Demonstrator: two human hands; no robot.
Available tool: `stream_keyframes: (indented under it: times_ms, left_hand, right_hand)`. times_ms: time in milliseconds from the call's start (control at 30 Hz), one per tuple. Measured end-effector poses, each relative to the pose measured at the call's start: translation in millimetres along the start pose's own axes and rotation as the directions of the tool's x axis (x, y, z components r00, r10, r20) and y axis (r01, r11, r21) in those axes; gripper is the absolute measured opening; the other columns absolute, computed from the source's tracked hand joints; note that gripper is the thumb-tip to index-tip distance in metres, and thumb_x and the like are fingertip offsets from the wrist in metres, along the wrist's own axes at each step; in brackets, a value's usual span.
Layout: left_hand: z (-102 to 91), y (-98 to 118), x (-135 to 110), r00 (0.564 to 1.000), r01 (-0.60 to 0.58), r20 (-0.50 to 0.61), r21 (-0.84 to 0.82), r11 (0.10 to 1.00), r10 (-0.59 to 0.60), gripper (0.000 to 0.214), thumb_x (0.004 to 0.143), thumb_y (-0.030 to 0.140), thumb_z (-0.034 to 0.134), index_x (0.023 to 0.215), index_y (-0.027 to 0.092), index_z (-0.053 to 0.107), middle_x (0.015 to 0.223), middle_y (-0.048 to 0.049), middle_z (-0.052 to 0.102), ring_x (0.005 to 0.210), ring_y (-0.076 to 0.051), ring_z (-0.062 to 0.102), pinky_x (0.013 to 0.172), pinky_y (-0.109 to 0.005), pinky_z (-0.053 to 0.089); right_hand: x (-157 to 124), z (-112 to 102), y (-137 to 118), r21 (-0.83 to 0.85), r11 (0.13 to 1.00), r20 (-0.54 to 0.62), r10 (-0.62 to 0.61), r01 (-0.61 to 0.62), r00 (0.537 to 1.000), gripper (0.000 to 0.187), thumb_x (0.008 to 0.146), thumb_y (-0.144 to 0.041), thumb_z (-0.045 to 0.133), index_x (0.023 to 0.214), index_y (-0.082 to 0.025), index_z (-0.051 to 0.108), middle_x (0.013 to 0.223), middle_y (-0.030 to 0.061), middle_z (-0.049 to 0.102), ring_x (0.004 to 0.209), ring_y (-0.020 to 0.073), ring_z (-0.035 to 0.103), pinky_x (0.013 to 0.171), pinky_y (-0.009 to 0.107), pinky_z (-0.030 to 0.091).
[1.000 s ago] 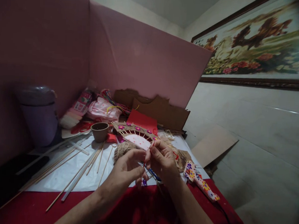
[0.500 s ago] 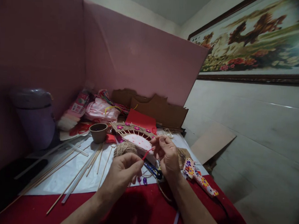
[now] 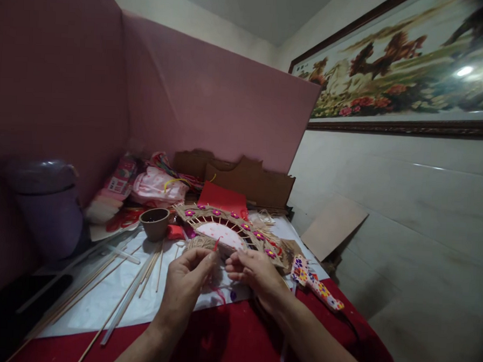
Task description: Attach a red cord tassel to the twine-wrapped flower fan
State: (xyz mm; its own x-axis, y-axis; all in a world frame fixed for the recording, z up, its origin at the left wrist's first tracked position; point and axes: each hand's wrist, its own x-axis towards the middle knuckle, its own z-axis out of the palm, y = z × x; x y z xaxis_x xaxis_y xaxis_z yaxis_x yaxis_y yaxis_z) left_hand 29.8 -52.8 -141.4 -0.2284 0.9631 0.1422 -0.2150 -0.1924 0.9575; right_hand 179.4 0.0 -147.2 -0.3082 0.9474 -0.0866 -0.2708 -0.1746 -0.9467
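My left hand (image 3: 188, 278) pinches a thin red cord (image 3: 217, 243) between thumb and forefinger, its short end sticking up above the fingertips. More red cord (image 3: 221, 295) shows loose below the hands. Close by on the right, my right hand (image 3: 256, 273) has its fingers curled together; whatever they hold cannot be made out. Just beyond both hands lies a twine-covered, fan-shaped piece (image 3: 250, 224) with purple flowers, thin sticks and a white, pink-dotted half disc (image 3: 218, 233). A ball of twine (image 3: 197, 243) is partly hidden behind my left hand. One purple bead (image 3: 233, 296) lies between the wrists.
Thin wooden sticks (image 3: 150, 273) and clear glue sticks (image 3: 127, 299) lie at left beside a brown cup (image 3: 155, 224). A purple tumbler (image 3: 49, 214) stands far left. On the right lies a flower-patterned glue gun (image 3: 320, 288). Red card (image 3: 222, 196) and cardboard (image 3: 250, 176) are behind.
My right hand has come down and turned palm-inward, uncovering more of the flowered fan. The cord no longer stretches visibly between the hands; its end now points up from my left fingers.
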Motion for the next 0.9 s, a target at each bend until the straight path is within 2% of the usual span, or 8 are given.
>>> stream_keyframes:
  times_ms: [100,200,333,467,633,900]
  left_hand:
    - [-2.1,0,0,1.0,-0.012,-0.01,0.003,1.0,0.012,0.021,0.071,0.035,0.07,0.071,0.015,0.066,0.06,-0.0007,0.062,0.054,-0.01,0.051,0.052,-0.021,0.041]
    - [-3.8,0,0,1.0,0.001,-0.02,0.018,1.0,-0.001,0.022,0.071,0.037,0.07,0.073,0.015,0.067,0.06,-0.0007,0.062,0.055,-0.011,0.052,0.052,-0.021,0.041]
    - [-3.8,3,-1,1.0,0.002,-0.012,0.006,1.0,-0.002,0.022,0.072,0.037,0.07,0.073,0.015,0.068,0.059,0.0002,0.062,0.052,-0.009,0.049,0.048,-0.02,0.038]
    - [-3.2,4,-1,1.0,-0.002,0.006,-0.027,1.0,0.002,0.02,0.072,0.035,0.071,0.07,0.015,0.068,0.058,0.0008,0.061,0.056,-0.01,0.051,0.053,-0.02,0.04]
    - [-4.0,3,-1,0.999,0.022,0.03,-0.069,0.997,-0.02,0.021,0.072,0.036,0.071,0.074,0.015,0.068,0.059,0.0016,0.059,0.054,-0.009,0.049,0.052,-0.02,0.038]
    - [-5.1,-5,3,0.999,-0.02,0.042,-0.067,0.998,0.023,0.027,0.07,0.041,0.07,0.07,0.014,0.067,0.053,0.0018,0.055,0.049,-0.008,0.045,0.047,-0.019,0.034]
  right_hand:
    - [-8,0,4,0.248,0.958,-0.06,0.163,-0.144,0.985,0.009,0.077,-0.016,0.068,0.074,-0.009,0.064,0.072,0.0116,0.071,0.067,0.0151,0.07,0.066,0.023,0.058]
    - [0,0,7,0.391,0.911,-0.13,0.194,-0.129,0.972,0.007,0.082,-0.008,0.059,0.076,-0.009,0.063,0.074,0.0129,0.071,0.07,0.0153,0.07,0.071,0.023,0.058]
    - [20,1,11,0.556,0.824,-0.088,0.194,-0.113,0.977,0.012,0.084,-0.005,0.055,0.09,-0.013,0.062,0.086,0.0097,0.071,0.077,0.0159,0.071,0.072,0.027,0.059]
    - [33,-1,16,0.615,0.781,-0.129,0.238,-0.111,0.963,0.003,0.086,-0.015,0.057,0.087,-0.016,0.06,0.081,0.0071,0.071,0.074,0.0167,0.071,0.065,0.029,0.059]
    - [38,2,18,0.636,0.766,-0.172,0.261,-0.096,0.95,0.009,0.088,-0.013,0.053,0.083,-0.015,0.06,0.074,0.0048,0.069,0.067,0.0148,0.07,0.063,0.028,0.059]
    - [43,13,14,0.634,0.774,-0.265,0.207,0.008,0.942,0.012,0.086,-0.011,0.054,0.079,-0.015,0.062,0.066,0.0024,0.07,0.062,0.0131,0.068,0.056,0.023,0.058]
